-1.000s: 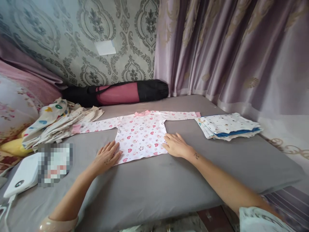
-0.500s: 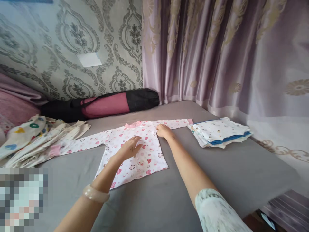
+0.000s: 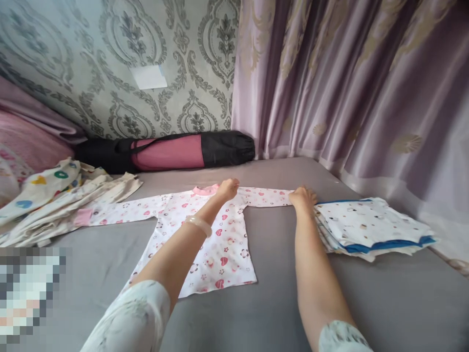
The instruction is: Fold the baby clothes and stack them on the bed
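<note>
A long-sleeved child's shirt, white with pink hearts and flowers, lies spread out flat with both sleeves stretched sideways. Its collar is pink, and so is the cuff at the left. My left hand, fingers curled, is on the shirt's right shoulder just beside the collar; the forearm with a pale bangle crosses over the shirt's body. At the far end of the right sleeve, my right hand closes on the cuff, which it mostly hides. The fingertips of both hands are partly hidden.
Right of my right hand lies a stack of folded clothes, white print with a blue layer. Loose cream clothes lie at the left, by the left cuff. A long black and pink bag lies along the wall. Purple curtains hang behind.
My right hand has moved outward from the shirt's shoulder to the sleeve's cuff. My left hand has moved from above the chest up and right to the shoulder. The view has shifted slightly.
</note>
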### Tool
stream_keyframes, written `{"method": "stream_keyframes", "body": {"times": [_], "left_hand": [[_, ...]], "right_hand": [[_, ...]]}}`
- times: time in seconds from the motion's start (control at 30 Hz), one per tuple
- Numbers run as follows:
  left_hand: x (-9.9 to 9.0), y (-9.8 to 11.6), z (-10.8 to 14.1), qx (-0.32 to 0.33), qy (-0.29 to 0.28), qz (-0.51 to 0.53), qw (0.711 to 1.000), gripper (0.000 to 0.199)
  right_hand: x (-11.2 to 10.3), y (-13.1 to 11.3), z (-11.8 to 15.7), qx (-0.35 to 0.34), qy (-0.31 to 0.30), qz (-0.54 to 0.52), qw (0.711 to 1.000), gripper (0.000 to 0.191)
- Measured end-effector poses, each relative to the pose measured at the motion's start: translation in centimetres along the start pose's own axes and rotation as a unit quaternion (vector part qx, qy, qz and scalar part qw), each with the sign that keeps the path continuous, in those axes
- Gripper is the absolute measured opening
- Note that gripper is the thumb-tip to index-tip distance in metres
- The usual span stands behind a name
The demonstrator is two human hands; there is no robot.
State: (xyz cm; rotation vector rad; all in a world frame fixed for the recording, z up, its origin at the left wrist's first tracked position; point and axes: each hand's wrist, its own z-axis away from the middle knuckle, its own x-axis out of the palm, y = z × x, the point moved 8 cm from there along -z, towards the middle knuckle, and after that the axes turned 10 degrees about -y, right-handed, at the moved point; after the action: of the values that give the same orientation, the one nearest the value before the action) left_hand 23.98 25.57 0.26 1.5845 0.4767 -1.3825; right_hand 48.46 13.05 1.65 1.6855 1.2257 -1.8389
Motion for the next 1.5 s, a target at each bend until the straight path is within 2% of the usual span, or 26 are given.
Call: {"method": "stream_keyframes", "body": {"times": [0.17,0.27,0.4,0.57,0.7,0.77,0.83,0.87,0.97,1.07,1.13,1.17,1.23,1.3,1.5], "left_hand": [[1.6,-0.3,-2.3,-0.015,-0.023,-0.011,1.0,0.032],[2.2,-0.6,-2.9,-0.023,-0.029,-0.021,0.999,0.033],[2.6,-1.0,-3.2,-0.028,-0.032,-0.028,0.999,0.032],[2.4,-1.0,-2.8,-0.023,-0.025,-0.019,0.999,0.024],[2.0,-1.0,-2.4,-0.037,0.012,0.008,0.999,0.027],[2.0,-1.2,-2.3,-0.057,0.03,0.023,0.998,0.027],[2.4,-1.5,-2.3,-0.075,0.043,0.033,0.996,0.027],[2.5,-1.6,-2.3,-0.079,0.05,0.036,0.995,0.027],[3.0,-1.3,-2.2,-0.073,0.064,0.031,0.995,0.028],[3.2,-0.8,-1.9,-0.079,0.067,0.013,0.995,0.029],[3.2,-0.4,-1.6,-0.087,0.069,-0.001,0.994,0.03],[3.2,-0.1,-1.5,-0.085,0.07,-0.012,0.994,0.03],[3.2,0.5,-1.3,-0.062,0.064,-0.045,0.995,0.03],[3.3,1.0,-0.9,-0.026,0.054,-0.075,0.995,0.03],[4.0,1.1,1.2,0.091,0.02,-0.069,0.993,0.031]], "right_hand": [[1.9,1.4,-0.8,0.102,-0.039,0.002,0.994,0.038],[2.5,2.2,-0.7,0.153,-0.034,-0.005,0.988,0.041],[2.6,2.2,-0.6,0.145,-0.015,-0.008,0.989,0.043],[2.0,1.9,-0.8,0.157,-0.058,-0.019,0.986,0.042],[-0.5,2.0,-1.3,0.135,-0.03,-0.069,0.988,0.025],[-1.8,2.3,-1.6,0.109,-0.009,-0.156,0.982,0.017],[-2.2,2.9,-1.8,0.106,-0.004,-0.299,0.948,0.015],[-2.2,3.2,-1.8,0.113,-0.006,-0.379,0.918,0.017],[-1.4,3.0,-1.4,0.133,-0.032,-0.587,0.798,0.018],[-1.2,1.6,-1.2,0.118,-0.047,-0.718,0.684,0.017],[-1.2,0.9,-1.1,0.108,-0.05,-0.768,0.63,0.017],[-1.2,0.6,-1.1,0.107,-0.054,-0.782,0.611,0.016],[-1.1,0.3,-1.1,0.108,-0.06,-0.797,0.591,0.014],[-1.1,0.1,-1.2,0.107,-0.061,-0.803,0.582,0.014],[-1.1,-0.3,-1.1,0.099,-0.053,-0.805,0.583,0.016]]}}
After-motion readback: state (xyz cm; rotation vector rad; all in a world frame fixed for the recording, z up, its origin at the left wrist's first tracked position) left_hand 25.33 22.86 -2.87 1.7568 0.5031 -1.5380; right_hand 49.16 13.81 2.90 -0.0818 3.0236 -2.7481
